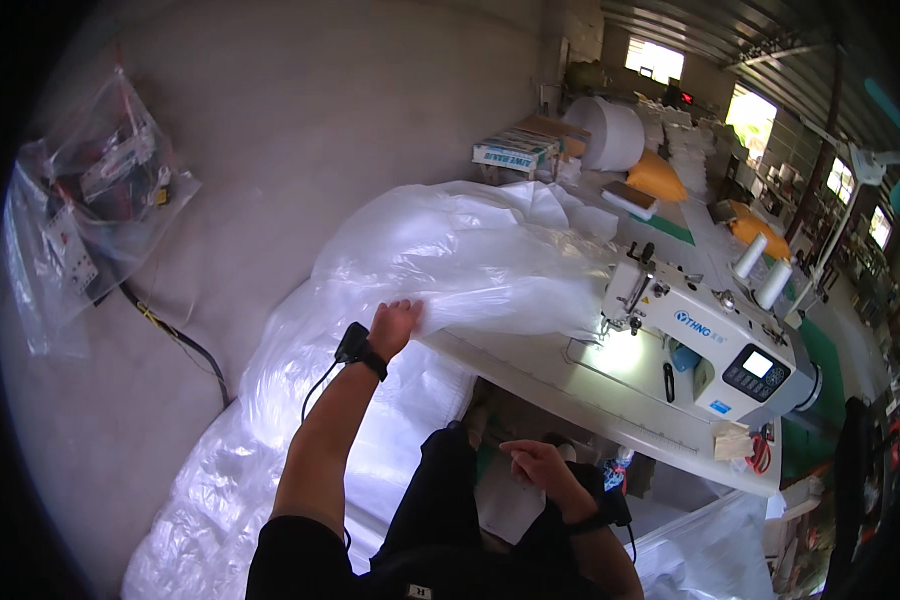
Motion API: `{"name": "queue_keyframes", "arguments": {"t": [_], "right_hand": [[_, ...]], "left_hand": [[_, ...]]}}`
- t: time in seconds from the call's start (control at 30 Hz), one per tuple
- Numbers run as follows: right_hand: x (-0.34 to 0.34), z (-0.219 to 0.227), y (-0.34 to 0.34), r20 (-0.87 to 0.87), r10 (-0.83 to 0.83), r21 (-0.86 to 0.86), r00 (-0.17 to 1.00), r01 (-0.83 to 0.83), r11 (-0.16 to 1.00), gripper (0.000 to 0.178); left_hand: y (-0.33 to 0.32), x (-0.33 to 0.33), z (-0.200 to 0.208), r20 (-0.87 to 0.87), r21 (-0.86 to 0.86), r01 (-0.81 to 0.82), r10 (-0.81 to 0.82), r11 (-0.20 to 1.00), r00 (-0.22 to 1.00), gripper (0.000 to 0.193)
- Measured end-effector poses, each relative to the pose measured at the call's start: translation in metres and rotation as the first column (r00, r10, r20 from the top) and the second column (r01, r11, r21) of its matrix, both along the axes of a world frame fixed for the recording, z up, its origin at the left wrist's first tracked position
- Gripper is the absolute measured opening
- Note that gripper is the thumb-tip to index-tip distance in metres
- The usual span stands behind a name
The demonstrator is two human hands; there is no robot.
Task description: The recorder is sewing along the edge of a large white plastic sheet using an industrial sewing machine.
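Note:
A big heap of thin white translucent plastic sheeting (450,240) covers the left end of the sewing table and drops toward the floor on my left. My left hand (396,326) is closed on the sheeting near the table's front left edge. One side of the sheeting reaches the needle area of a white industrial sewing machine (705,325), whose lamp lights the tabletop. Low over my lap, apart from the table, my right hand (540,468) holds nothing; its index finger stretches left, and the other fingers are partly bent.
Small dark snips (669,382) lie on the table (530,375) beside the machine. Red-handled scissors (760,453) are at its right corner. Thread cones (773,285) stand behind the machine. Farther back are a large white roll (610,135) and an orange bag (657,178). Bagged wiring (100,200) hangs on the left wall.

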State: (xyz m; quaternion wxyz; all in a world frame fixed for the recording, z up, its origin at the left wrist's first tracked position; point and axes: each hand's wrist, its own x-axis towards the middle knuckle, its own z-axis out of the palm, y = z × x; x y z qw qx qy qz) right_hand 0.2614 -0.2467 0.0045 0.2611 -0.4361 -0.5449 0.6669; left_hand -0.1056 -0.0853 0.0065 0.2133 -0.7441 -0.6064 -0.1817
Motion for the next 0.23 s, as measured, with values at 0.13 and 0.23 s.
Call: {"name": "queue_keyframes", "arguments": {"t": [0.13, 0.23], "right_hand": [[-0.009, -0.005, -0.013, 0.020, 0.055, 0.034, 0.998, -0.055, 0.998, 0.025], [-0.010, -0.004, -0.017, 0.107, 0.065, 0.044, 0.992, -0.070, 0.997, 0.026]], "left_hand": [[-0.008, -0.016, -0.004, -0.118, 0.047, -0.125, 0.130, 0.991, 0.985, 0.022], [-0.014, -0.024, -0.003, -0.073, 0.131, -0.179, 0.189, 0.975, 0.979, 0.027]]}}
